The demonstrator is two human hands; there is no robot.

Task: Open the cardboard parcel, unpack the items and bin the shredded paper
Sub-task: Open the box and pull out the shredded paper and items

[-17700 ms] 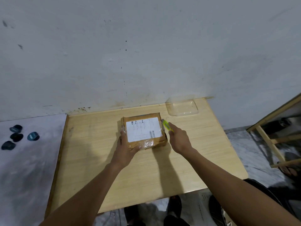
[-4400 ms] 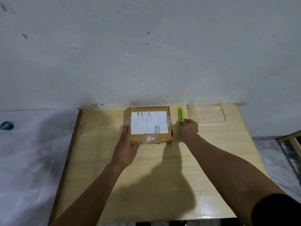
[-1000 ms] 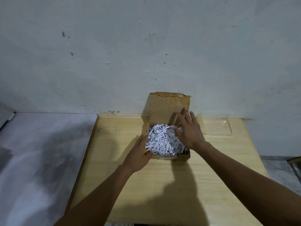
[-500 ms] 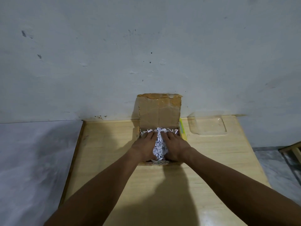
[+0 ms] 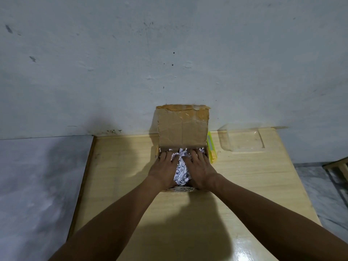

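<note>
Head view: left hand and right hand lie flat, fingers spread, pressed into shredded paper, gripping nothing yet. The cardboard parcel sits at the table far edge, flap open. Unpacking and binning remain.

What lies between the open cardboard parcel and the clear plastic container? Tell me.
In the head view, a yellow utility knife lies on the table between the cardboard parcel and the clear plastic container, close against the parcel's right side.
</note>
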